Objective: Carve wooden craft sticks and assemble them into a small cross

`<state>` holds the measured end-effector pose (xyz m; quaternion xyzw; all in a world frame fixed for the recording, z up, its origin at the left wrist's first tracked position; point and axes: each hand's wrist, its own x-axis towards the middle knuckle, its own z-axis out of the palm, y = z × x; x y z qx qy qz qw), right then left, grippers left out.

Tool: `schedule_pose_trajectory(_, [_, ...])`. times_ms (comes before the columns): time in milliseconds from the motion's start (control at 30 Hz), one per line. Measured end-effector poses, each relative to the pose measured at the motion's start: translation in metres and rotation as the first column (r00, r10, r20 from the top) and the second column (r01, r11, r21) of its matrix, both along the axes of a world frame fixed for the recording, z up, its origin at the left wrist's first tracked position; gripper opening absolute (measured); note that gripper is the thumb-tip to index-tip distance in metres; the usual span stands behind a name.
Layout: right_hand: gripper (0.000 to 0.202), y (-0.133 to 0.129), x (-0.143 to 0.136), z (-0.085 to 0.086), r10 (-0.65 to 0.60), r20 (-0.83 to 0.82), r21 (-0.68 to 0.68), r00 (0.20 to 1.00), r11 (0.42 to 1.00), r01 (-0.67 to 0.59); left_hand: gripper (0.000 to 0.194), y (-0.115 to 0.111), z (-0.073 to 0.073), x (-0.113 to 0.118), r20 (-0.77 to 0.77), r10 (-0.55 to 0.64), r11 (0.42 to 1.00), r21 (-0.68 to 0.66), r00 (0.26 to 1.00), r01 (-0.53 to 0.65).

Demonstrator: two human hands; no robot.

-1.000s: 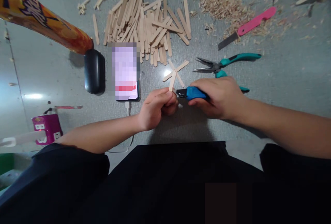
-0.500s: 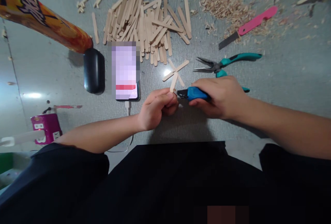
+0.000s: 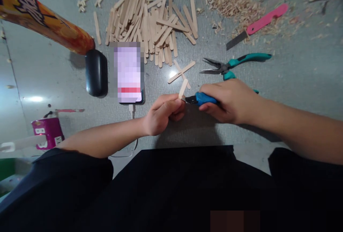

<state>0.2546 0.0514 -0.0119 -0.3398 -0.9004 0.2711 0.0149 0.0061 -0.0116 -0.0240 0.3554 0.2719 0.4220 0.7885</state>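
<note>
L hand [image 3: 162, 112] is pinching a short wooden stick piece [image 3: 183, 89] between thumb and fingers, piece tilting up & right over the worktop [image 3: 158, 142]. R hand [image 3: 227, 101] is gripping a blue-handled cutter [image 3: 205, 98], fingers wrapped round the handle — dark front end pointing left, tip reaching the lower end of the piece; exact contact too small to tell. Just above the hands, crossed sticks [image 3: 181, 72] are lying in an X. Pliers w/ teal handles [image 3: 223, 68] are resting above the R hand, jaws spread & pointing left, lower handle partly hidden by the hand. Pink-handled saw [image 3: 264, 21] is lying farther up, blade angling down-left, handle by a heap of wood shavings [image 3: 235, 5]. Big pile of craft sticks [image 3: 139, 17] is spreading behind the phone [image 3: 129, 73], whose screen is blurred; white cable [image 3: 132, 112] is running from its bottom edge. Black case [image 3: 96, 73] is sitting left of the phone, end of an orange tube-shaped pack [image 3: 53, 21] just beside it — purple power socket box [image 3: 48, 133] is sitting lower left, near the L forearm.
</note>
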Motion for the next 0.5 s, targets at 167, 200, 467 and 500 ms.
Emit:
schedule_pose_trajectory(167, [0.077,-0.003,0.0,-0.001,0.028,0.009,0.015,1.0,0.999,-0.028,0.051,-0.002,-0.001,0.001,0.001,-0.021,0.998,0.068,1.0,0.02])
schedule_pose_trajectory(200, [0.076,-0.004,-0.001,-0.002,0.031,0.001,0.032,1.0,0.999,-0.031,0.051,-0.003,-0.002,0.001,-0.001,-0.021,0.996,0.087,1.0,0.021])
schedule_pose_trajectory(467, [0.068,-0.012,-0.005,-0.001,0.033,-0.023,0.095,0.999,0.995,-0.031,0.055,-0.007,-0.003,0.002,-0.118,0.043,0.99,0.141,0.992,-0.026])
schedule_pose_trajectory(500, [0.068,-0.013,-0.006,-0.001,0.03,-0.02,0.088,0.999,0.996,-0.028,0.056,-0.007,-0.003,0.002,-0.131,0.051,0.989,0.141,0.99,-0.033])
